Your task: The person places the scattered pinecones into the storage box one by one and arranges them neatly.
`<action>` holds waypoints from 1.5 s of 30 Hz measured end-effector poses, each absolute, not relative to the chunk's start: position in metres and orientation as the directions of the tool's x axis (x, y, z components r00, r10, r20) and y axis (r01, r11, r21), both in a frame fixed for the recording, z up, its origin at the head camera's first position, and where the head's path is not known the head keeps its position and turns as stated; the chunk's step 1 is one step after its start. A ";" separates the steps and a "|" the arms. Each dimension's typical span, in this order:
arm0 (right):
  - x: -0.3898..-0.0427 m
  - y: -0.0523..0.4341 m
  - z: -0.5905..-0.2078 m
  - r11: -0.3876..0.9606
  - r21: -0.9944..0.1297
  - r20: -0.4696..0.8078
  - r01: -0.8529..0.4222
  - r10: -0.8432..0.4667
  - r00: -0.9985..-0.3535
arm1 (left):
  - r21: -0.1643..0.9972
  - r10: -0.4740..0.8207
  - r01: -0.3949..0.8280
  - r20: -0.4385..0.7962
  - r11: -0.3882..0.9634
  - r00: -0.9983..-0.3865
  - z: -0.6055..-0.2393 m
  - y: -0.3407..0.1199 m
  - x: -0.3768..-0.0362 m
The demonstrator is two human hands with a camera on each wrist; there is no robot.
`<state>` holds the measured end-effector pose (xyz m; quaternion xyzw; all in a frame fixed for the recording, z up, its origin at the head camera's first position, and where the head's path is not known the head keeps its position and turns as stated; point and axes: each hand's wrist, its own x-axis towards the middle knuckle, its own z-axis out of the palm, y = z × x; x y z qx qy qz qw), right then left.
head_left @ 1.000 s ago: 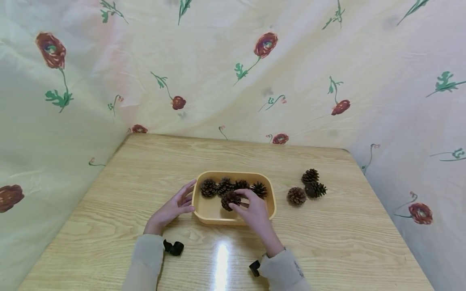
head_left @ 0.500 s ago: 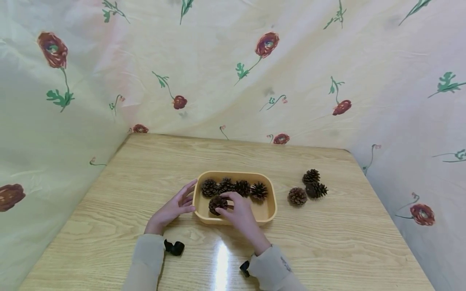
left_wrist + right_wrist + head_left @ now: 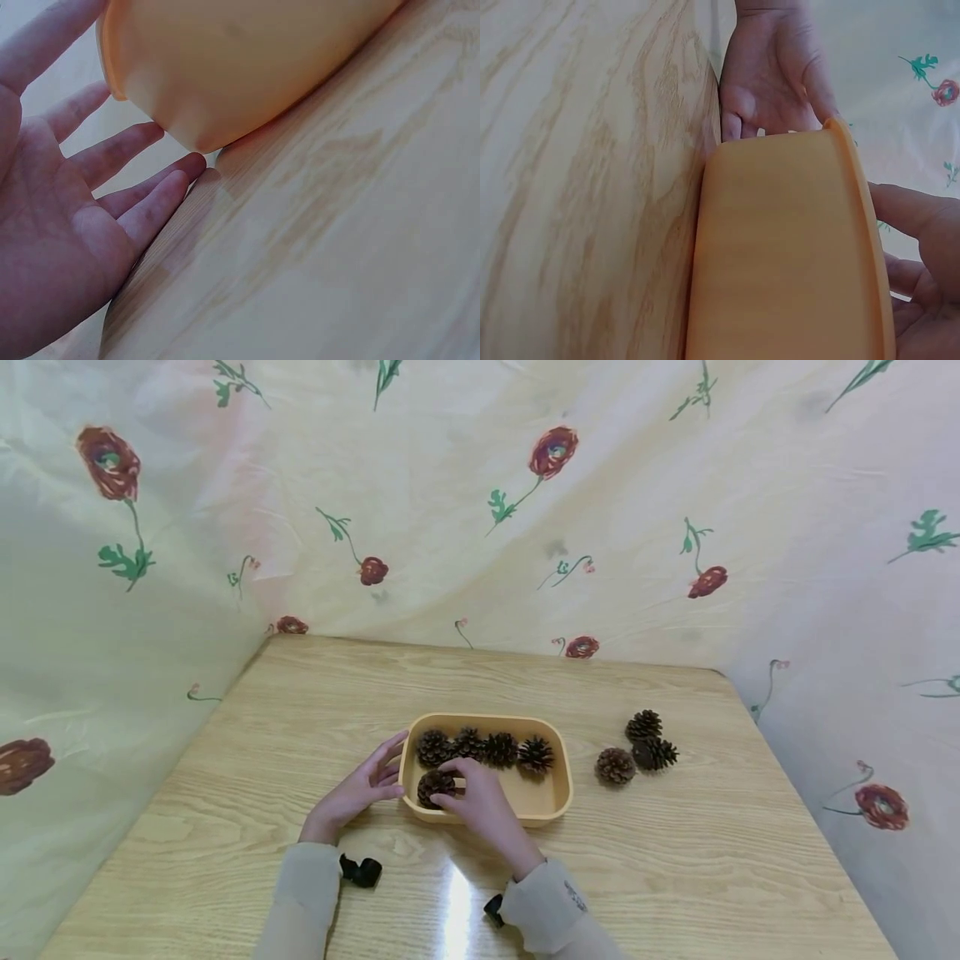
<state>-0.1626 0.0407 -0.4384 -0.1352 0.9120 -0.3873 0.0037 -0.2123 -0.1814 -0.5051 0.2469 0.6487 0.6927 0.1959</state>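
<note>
A yellow rectangular box (image 3: 528, 800) with rounded corners stands on the wooden table. Inside, several brown pine cones (image 3: 500, 749) line its far wall. My right hand (image 3: 482, 800) pinches another pine cone (image 3: 435, 787) between thumb and fingers, low in the box's near left corner. In the right wrist view the box wall hides that cone and the tips of my right hand (image 3: 926, 262). At the box's left end is my left hand (image 3: 365, 787), its thumb and fingertips against the wall. The left wrist view has the fingers of my left hand (image 3: 82, 202) spread and nearly straight.
Right of the box, a loose group of pine cones lies on the table: a lighter one (image 3: 615, 767) in front, a dark one (image 3: 643, 725) behind and another dark one (image 3: 654, 753) beside them. Flower-patterned cloth (image 3: 450, 527) surrounds the table (image 3: 675, 860).
My right hand has moved left across the box with the pine cone, from the middle into the near left corner. The left hand has stayed at the box's left end.
</note>
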 end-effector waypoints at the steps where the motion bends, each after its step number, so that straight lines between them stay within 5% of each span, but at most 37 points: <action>1: -0.163 0.041 -0.439 0.662 -0.711 0.087 -0.237 -0.251 -0.964 | 0.995 0.594 0.050 0.090 -0.083 -0.799 -0.505 -0.181 -0.212; 23: -0.165 0.041 -0.436 0.638 -0.735 -0.003 -0.231 -0.343 -0.939 | 0.994 0.603 0.068 0.104 -0.083 -0.791 -0.507 -0.182 -0.213; 45: -0.160 0.051 -0.430 0.569 -0.803 0.029 -0.180 -0.264 -0.964 | 0.994 0.598 0.054 0.099 -0.093 -0.796 -0.508 -0.182 -0.213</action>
